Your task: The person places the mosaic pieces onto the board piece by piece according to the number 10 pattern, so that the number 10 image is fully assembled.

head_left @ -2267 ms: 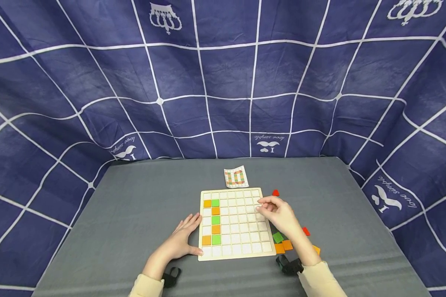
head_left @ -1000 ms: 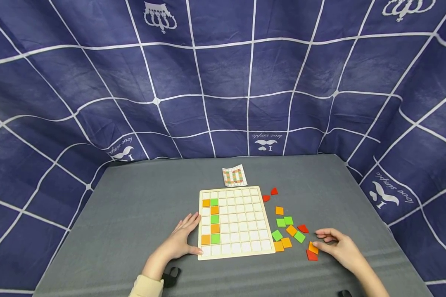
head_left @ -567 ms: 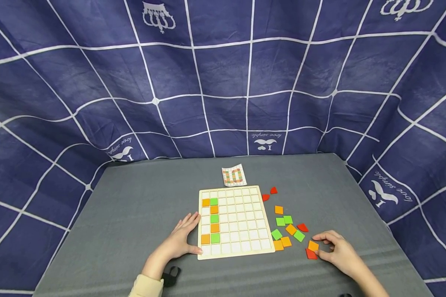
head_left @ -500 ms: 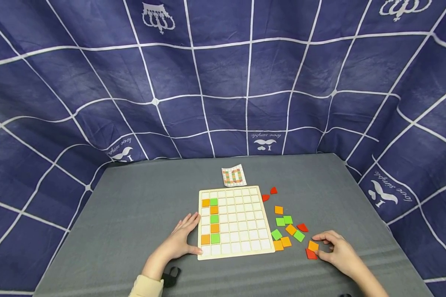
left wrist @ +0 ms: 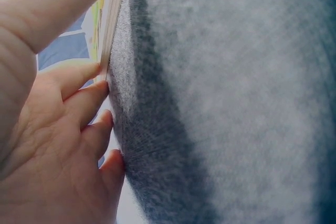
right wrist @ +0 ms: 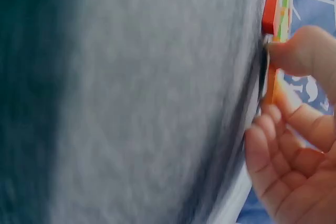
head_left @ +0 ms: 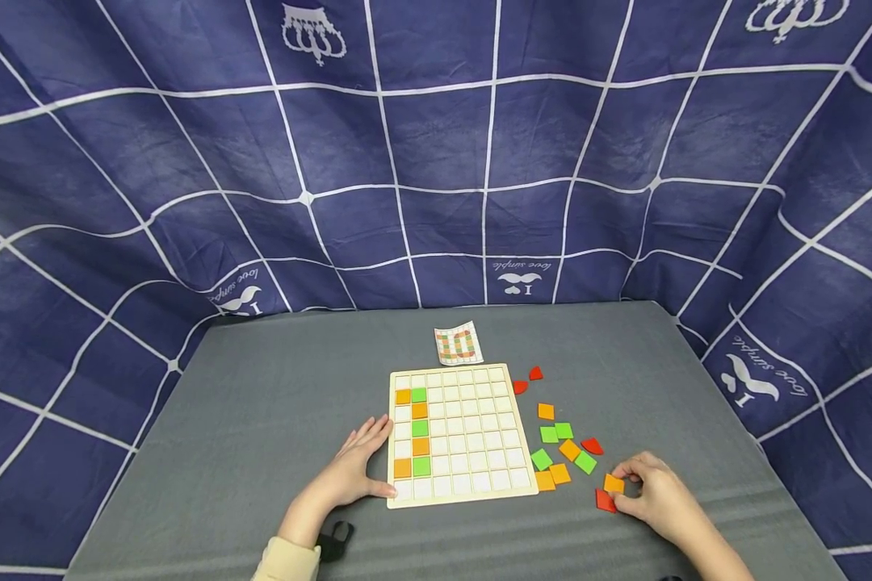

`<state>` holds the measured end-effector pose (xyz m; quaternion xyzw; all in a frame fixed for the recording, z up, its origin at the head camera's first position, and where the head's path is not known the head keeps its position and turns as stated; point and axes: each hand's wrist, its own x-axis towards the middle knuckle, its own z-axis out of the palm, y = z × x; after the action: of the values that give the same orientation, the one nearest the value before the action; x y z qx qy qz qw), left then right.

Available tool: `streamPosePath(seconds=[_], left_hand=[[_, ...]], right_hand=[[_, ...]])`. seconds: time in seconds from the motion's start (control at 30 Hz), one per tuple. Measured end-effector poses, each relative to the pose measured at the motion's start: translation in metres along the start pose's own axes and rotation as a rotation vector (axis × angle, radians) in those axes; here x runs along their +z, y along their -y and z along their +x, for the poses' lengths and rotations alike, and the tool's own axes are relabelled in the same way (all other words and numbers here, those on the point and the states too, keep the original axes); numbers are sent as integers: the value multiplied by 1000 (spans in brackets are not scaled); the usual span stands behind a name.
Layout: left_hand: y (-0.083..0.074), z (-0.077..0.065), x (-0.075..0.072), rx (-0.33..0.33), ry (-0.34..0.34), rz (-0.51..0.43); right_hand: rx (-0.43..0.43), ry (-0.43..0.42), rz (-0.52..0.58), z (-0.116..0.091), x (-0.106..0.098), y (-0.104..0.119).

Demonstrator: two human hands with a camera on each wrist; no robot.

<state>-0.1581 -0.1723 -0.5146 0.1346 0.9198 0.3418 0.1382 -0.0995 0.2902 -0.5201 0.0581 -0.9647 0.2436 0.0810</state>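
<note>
In the head view my left hand (head_left: 358,466) lies along the left side of a pale wooden grid board (head_left: 463,501), thumb at its near corner and fingers fairly straight. The left wrist view shows the fingertips against the board's edge (left wrist: 111,30). My right hand (head_left: 657,494) pinches an orange square tile (head_left: 614,483) between thumb and index finger. Seen from the right wrist, that tile (right wrist: 271,85) is low over the grey cloth. A red tile (head_left: 605,500) lies just beside the thumb. Orange and green tiles (head_left: 421,428) fill several cells in the board's two left columns.
Loose green tiles (head_left: 584,462), orange tiles (head_left: 546,411) and red rounded pieces (head_left: 592,445) lie right of the board. A small printed pattern card (head_left: 459,344) is behind it. Blue grid-patterned curtain (head_left: 436,226) surrounds the grey table (head_left: 298,363). A black strap (head_left: 336,541) shows by the left wrist.
My right hand has gone from the board's right edge to the tiles at far right and closed its fingertips on the orange tile. The red tile beside it shifted slightly. My left hand stayed put.
</note>
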Motion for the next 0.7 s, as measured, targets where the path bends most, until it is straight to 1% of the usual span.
streamPosePath(seconds=[0.07,0.13,0.23,0.3,0.33,0.43,0.53,0.7], left_hand=[[0,0,0,-1,3,1],[1,0,0,-2,5,1],[1,0,0,-2,6,0],[1,0,0,1,3,1],[1,0,0,2,1,3],[1,0,0,4,-3,5],[1,0,0,0,-1,7],[0,1,-1,-8,5,7]], right_hand=[[9,9,-1,0,-1,1],[48,31,36,2,-3,4],[120,66,132,6,-5,10],[151,86,207,11,-6,18],[152,86,236,15,-5,22],[97,55,303,29,-2,38],[46,37,342,44,2,57],[-6,75,403,63,11,87]])
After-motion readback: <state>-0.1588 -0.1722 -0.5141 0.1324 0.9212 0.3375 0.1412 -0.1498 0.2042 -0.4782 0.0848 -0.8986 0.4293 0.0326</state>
